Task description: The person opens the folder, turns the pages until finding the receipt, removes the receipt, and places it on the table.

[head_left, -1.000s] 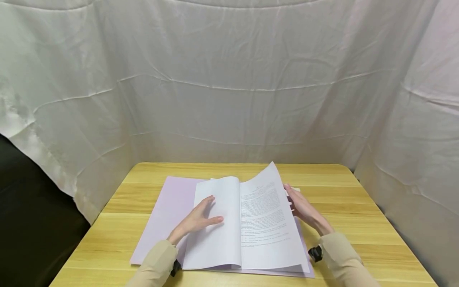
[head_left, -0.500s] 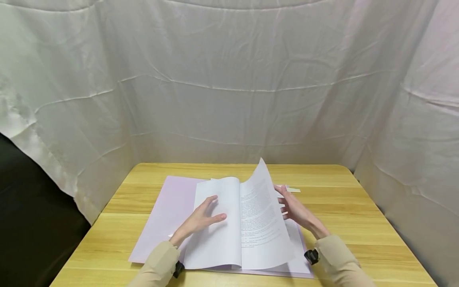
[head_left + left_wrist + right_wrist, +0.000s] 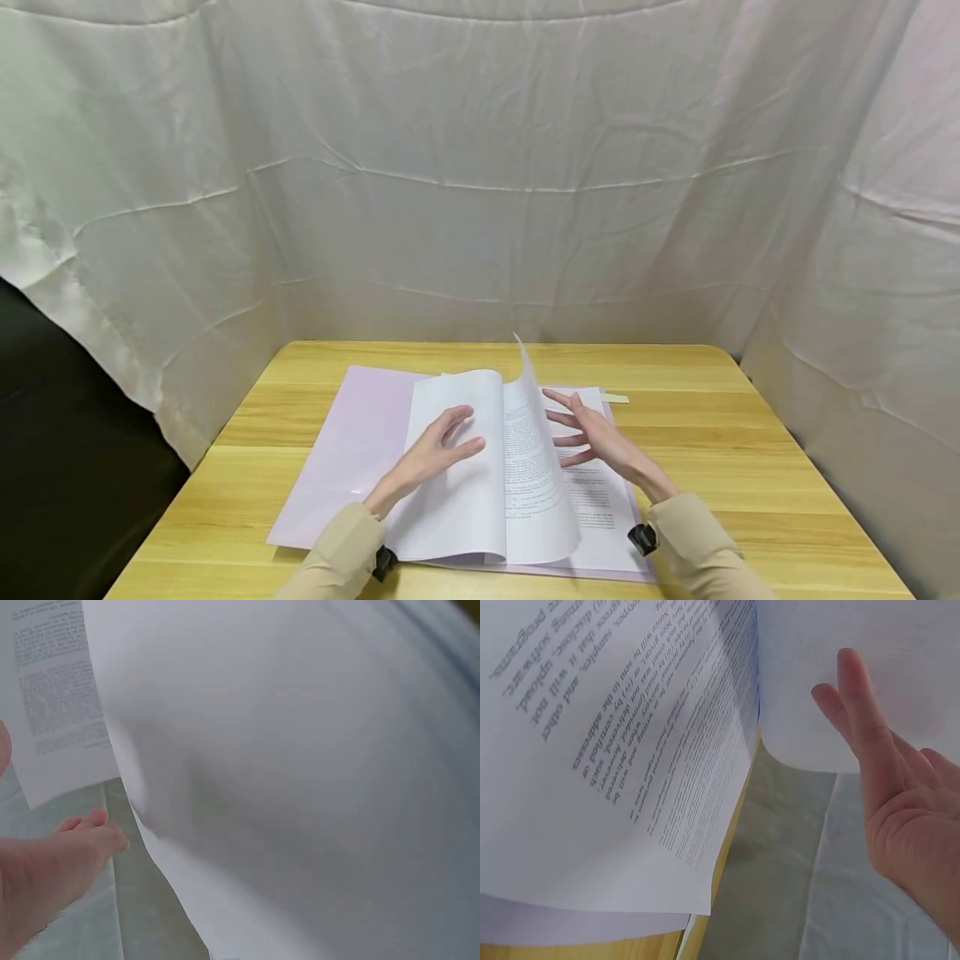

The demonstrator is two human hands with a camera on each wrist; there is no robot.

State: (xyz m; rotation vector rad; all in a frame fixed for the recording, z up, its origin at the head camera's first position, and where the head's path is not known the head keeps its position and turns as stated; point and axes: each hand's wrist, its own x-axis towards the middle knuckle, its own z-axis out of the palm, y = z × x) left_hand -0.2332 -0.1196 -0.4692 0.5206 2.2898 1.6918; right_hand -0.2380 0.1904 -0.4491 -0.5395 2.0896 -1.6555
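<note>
A stapled-looking stack of printed paper lies spread on a lilac folder point(image 3: 352, 450). One printed sheet point(image 3: 528, 475) stands up near the middle, bowed over toward the left. My right hand point(image 3: 603, 437) is behind it, fingers straight and spread, with the fingertips at or near its back; contact is hard to tell. In the right wrist view that hand point(image 3: 900, 780) faces the sheet's pale back point(image 3: 802, 682). Over the blank turned pages point(image 3: 457, 500) on the left hovers my left hand point(image 3: 437, 454), thumb and fingers apart, holding nothing. Printed pages point(image 3: 600, 500) lie beneath the raised sheet.
A pale tab point(image 3: 615, 398) sticks out at the papers' upper right. The wooden table point(image 3: 750, 467) carries everything. Grey cloth point(image 3: 480, 233) hangs behind and at the sides, and something black point(image 3: 75, 450) fills the left side.
My right hand has moved left, its fingers straightening, and the printed sheet has swung from lying rightward to nearly upright, uncovering the pages below. My left hand has shifted slightly right.
</note>
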